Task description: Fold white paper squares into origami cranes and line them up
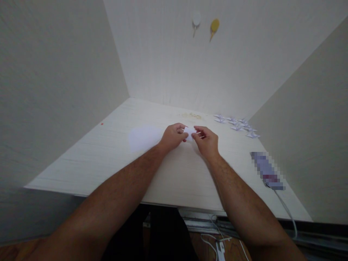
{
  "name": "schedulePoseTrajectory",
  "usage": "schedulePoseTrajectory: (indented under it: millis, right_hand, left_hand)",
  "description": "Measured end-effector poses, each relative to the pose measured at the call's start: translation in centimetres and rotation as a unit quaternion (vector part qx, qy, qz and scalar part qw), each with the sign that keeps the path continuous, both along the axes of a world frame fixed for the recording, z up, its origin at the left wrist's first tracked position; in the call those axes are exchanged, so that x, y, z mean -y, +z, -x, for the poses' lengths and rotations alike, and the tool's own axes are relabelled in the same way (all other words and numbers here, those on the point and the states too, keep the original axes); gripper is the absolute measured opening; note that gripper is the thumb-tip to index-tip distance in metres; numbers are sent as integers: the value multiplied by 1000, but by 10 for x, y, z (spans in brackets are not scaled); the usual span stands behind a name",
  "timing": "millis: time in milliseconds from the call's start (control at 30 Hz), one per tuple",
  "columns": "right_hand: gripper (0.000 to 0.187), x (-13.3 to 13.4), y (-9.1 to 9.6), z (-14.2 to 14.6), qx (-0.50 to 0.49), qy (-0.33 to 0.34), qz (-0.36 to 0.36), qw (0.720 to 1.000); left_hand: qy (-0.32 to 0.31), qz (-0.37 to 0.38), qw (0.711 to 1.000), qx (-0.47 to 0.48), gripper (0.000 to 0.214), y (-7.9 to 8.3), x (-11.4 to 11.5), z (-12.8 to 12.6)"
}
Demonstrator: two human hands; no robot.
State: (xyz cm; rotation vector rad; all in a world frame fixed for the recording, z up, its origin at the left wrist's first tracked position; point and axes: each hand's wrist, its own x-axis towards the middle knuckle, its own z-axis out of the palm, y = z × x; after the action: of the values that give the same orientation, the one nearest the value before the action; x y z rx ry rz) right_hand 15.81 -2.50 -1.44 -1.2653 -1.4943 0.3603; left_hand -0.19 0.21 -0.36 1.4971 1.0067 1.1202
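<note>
From my remote seat I have the small white paper (pixel 190 131) between both hands, just above the table (pixel 179 181). My left hand (pixel 174 137) pinches one side between thumb and fingers; my right hand (pixel 207 142) grips the other the same way, thumbs close together. I cannot make out its folds. Just beyond the left hand's outer side lies a white sheet (pixel 143 136). Farther out past the right hand sit folded paper figures (pixel 252 135), with a pixelated object (pixel 266 170) nearer me.
</note>
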Motion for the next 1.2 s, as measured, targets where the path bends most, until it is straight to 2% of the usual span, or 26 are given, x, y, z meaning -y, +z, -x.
schedulePoseTrajectory:
  millis: [100, 233, 300, 433, 467, 600, 800, 900, 1067, 1200]
  right_hand:
    - [12, 1, 3, -2, 52, 5, -38, 998]
    - [5, 1, 3, -3, 76, 27, -65, 995]
    - [7, 2, 3, -2, 70, 54, -44, 995]
    - [31, 4, 5, -6, 33, 137, 20, 990]
    - [32, 4, 6, -8, 28, 155, 32, 987]
    - [16, 3, 10, -17, 35, 190, 96, 976]
    - [20, 4, 15, -26, 5, 250, 193, 949]
    - [19, 4, 18, -29, 12, 263, 192, 945]
    - [16, 0, 21, -33, 36, 273, 110, 955]
    - [21, -2, 19, -34, -14, 278, 162, 947]
  left_hand:
    - [7, -38, 998, -44, 12, -3, -2, 1]
    - [34, -54, 994, -87, 9, -4, -4, 2]
    - [28, -31, 996, -81, 8, -2, -4, 2]
    - [0, 16, 998, -61, 9, 2, -3, 4]
    - [-10, 29, 998, -52, 10, 2, -3, 5]
    - [-80, 80, 993, -23, 14, 1, -6, 9]
    - [-154, 118, 981, -3, 27, 5, -4, 13]
    - [-184, 125, 975, 9, 38, 6, -4, 14]
    - [-229, 97, 969, -2, 49, 6, -4, 16]
    - [-220, 70, 972, -31, 61, 7, -4, 16]
